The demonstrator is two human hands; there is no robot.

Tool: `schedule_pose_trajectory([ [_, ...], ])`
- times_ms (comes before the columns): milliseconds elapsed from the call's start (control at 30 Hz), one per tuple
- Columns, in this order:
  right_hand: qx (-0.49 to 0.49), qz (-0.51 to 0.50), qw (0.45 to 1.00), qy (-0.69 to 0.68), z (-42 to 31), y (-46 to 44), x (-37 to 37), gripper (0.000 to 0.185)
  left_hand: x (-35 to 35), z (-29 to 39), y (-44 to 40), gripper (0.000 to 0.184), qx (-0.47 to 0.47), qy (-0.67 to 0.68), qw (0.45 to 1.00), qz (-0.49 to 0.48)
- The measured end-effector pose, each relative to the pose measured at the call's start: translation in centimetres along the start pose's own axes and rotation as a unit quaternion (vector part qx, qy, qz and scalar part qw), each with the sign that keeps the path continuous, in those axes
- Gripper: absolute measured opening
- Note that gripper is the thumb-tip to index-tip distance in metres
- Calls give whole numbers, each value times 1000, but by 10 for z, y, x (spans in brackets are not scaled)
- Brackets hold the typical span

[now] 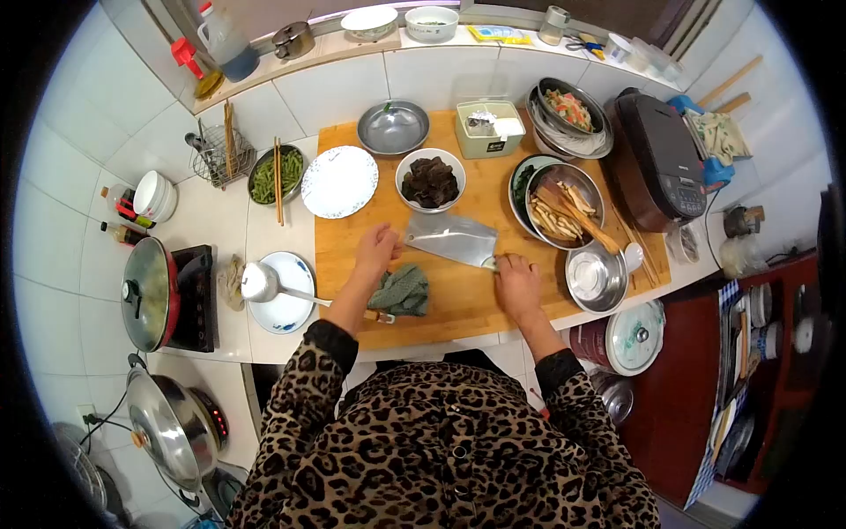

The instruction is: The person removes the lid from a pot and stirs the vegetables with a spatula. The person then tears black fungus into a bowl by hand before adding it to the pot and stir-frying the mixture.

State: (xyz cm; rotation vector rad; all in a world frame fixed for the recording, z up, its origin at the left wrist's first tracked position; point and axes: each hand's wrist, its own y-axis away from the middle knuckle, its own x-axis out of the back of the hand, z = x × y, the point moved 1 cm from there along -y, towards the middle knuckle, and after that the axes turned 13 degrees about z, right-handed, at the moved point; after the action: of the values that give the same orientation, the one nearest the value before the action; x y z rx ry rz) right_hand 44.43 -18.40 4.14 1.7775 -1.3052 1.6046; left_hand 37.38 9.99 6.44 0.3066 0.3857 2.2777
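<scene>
A cleaver (451,238) lies flat on the wooden board (471,309), its wide blade between my two hands. My right hand (518,280) is over its handle end, fingers bent down around it, and most of the handle is hidden. Just left of the blade, my left hand (379,249) hovers low over the board with fingers loosely bent and apart, and I see nothing in it. Below that hand is a crumpled green cloth (404,291), and a small bottle-like item (381,316) lies by my left wrist. A bowl of dark wood-ear fungus (431,182) stands behind the blade.
On the left are a white plate (340,182), green beans with chopsticks (263,181), a ladle on a plate (282,315) and a lidded red pan (145,304). At right stand a bowl of sliced mushrooms (551,220), a steel bowl (597,295) and a rice cooker (652,150).
</scene>
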Motion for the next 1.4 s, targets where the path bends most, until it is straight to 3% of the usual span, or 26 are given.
schedule_pose_trajectory([
  [100,-3,-31,999,-27,17,11,-1,37,-24,-16,-25,42,-1,-16,999,46],
  [167,3,-34,998,-52,27,26,8,36,-25,-27,-24,45,-216,-206,954,40],
  [200,-9,-33,999,-40,31,31,19,34,-23,-26,-13,45,-210,-211,953,50],
  [267,-22,-39,998,-35,39,43,32,32,-22,-8,27,49,-351,-389,852,-14],
  [300,-24,-37,998,-33,45,47,37,32,-18,-5,45,49,-345,-394,852,-11],
  [367,-20,-35,999,-33,52,52,44,32,-15,-6,76,52,-419,-551,715,-100],
  [433,-114,-71,987,-86,54,57,46,33,-11,-18,86,51,-423,-566,699,-109],
  [467,-87,-53,990,-93,56,59,46,35,-9,-24,87,50,-427,-576,686,-122],
  [600,-135,-61,986,-72,47,55,47,34,-2,-27,64,45,-377,-537,740,-149],
  [667,-107,-45,992,-55,39,46,53,34,3,-22,44,38,-349,-390,849,-75],
  [700,-92,-26,995,-39,33,41,58,35,8,-17,34,38,-347,-387,851,-70],
  [767,-74,-20,997,-31,27,27,59,36,22,-4,14,33,-362,-356,861,34],
  [900,-154,0,944,-292,14,-7,5,37,61,18,2,36,-342,-350,863,124],
  [967,-239,-45,877,-415,-1,-41,-20,43,73,16,0,39,-355,-407,823,176],
  [1000,-297,-79,822,-480,-15,-60,-27,48,76,17,3,41,-336,-418,824,179],
  [1100,-344,-89,796,-491,-48,-117,-33,52,81,11,12,38,-366,-371,832,192],
  [1167,-351,-112,753,-545,-52,-139,-56,43,79,10,23,36,-364,-347,841,200],
  [1267,-318,-124,729,-594,-47,-148,-74,28,76,2,32,33,-357,-283,867,202],
  [1333,-318,-140,751,-562,-46,-144,-65,27,73,10,41,32,-350,-243,883,195],
  [1367,-322,-151,770,-530,-45,-139,-60,25,71,13,48,31,-292,-214,916,175],
  [1400,-331,-148,755,-547,-46,-130,-51,24,66,16,53,30,-231,-184,943,152],
])
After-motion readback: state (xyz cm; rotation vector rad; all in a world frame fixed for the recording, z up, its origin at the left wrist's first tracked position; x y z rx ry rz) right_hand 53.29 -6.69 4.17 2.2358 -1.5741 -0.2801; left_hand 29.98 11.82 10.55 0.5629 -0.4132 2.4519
